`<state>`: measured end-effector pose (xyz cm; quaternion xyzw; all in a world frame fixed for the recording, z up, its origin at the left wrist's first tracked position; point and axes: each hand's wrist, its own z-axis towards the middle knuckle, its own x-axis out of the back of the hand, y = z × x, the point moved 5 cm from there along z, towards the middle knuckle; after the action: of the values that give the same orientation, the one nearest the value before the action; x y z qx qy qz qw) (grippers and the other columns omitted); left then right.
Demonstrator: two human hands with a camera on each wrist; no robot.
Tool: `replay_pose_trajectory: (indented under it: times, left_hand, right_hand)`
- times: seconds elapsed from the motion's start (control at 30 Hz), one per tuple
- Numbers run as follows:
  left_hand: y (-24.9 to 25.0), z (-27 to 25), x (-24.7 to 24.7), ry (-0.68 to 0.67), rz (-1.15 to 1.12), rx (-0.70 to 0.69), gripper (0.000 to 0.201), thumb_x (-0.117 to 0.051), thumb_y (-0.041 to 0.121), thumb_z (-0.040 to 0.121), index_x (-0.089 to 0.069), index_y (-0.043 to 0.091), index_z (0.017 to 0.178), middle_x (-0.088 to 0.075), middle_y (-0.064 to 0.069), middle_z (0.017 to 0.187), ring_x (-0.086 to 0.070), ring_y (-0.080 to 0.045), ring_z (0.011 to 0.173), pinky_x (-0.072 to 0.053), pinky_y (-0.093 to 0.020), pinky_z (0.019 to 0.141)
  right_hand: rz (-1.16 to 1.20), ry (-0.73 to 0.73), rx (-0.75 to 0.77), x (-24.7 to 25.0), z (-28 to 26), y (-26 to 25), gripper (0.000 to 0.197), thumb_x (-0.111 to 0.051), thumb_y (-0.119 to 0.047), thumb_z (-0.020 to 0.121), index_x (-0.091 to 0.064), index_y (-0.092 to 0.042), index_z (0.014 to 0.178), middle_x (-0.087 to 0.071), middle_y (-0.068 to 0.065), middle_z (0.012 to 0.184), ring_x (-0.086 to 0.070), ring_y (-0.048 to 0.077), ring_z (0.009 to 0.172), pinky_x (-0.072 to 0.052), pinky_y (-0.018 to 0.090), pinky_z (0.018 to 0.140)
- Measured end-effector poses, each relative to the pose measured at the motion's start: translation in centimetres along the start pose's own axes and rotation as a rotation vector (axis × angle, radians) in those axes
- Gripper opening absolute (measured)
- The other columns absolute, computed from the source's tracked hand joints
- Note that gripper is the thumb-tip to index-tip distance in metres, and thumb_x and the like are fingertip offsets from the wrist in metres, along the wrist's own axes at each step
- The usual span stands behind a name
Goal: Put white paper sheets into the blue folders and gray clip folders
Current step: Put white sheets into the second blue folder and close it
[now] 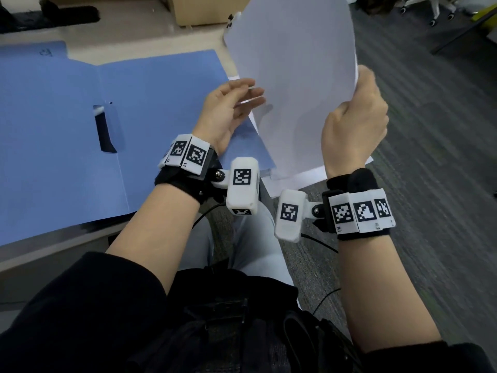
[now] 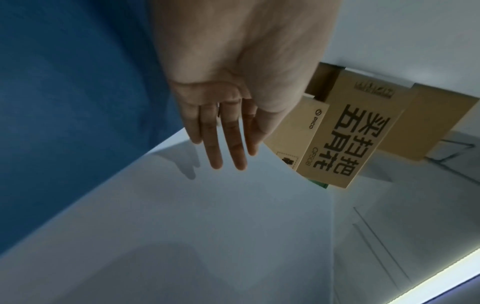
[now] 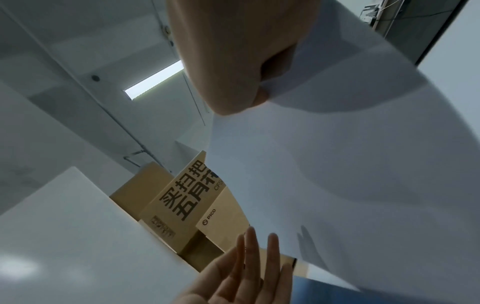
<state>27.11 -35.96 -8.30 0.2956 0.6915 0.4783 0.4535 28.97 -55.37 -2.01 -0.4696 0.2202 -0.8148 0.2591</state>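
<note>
Right hand (image 1: 353, 119) grips raised paper sheet (image 1: 293, 76) by its edge; left hand (image 1: 228, 109) flat-fingered beside it.

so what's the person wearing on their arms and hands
Both hands, left hand and right hand, are bare. Each wrist carries a black strap with white blocks bearing black square-patterned markers, a white camera module, and thin black cables. Black sleeves are pushed up.
</note>
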Motion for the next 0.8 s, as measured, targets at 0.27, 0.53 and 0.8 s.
replay_pose_trajectory:
  times: [0.27, 0.53, 0.8]
  left_hand:
    - [2.4, -1.8, 3.7, 0.160, 0.229, -0.059, 0.040, -0.052, 0.032, 0.094, -0.049, 0.015, 0.130, -0.055, 0.000, 0.128, -0.055, -0.011, 0.111, -0.044, -0.022, 0.092]
    - [9.0, -4.9, 6.8, 0.232, 0.243, -0.497, 0.009, -0.046, 0.018, 0.092, -0.055, 0.019, 0.089, -0.063, -0.004, 0.089, -0.057, -0.019, 0.085, -0.049, -0.039, 0.079]
    - [7.9, -7.7, 10.6, 0.257, 0.340, -0.452, 0.011, -0.043, 0.024, 0.097, -0.051, 0.020, 0.091, -0.061, 0.011, 0.083, -0.056, -0.006, 0.079, -0.044, -0.023, 0.073]
  right_hand:
    - [0.541, 0.301, 0.233, 2.1, -1.0, -4.4, 0.057, -0.031, 0.005, 0.071, -0.057, 0.004, 0.122, -0.068, 0.015, 0.110, -0.065, 0.028, 0.096, -0.048, 0.029, 0.079]
    - [0.911, 0.062, 0.226, -0.3, -2.1, -6.7, 0.040, -0.040, 0.016, 0.074, -0.055, 0.011, 0.110, -0.054, -0.008, 0.085, -0.049, -0.004, 0.073, -0.043, 0.016, 0.070]
    - [1.046, -0.439, -0.168, -6.2, -4.1, -5.1, 0.011, -0.062, 0.001, 0.066, -0.062, -0.010, 0.063, -0.059, -0.006, 0.057, -0.052, 0.011, 0.058, -0.044, 0.023, 0.060]
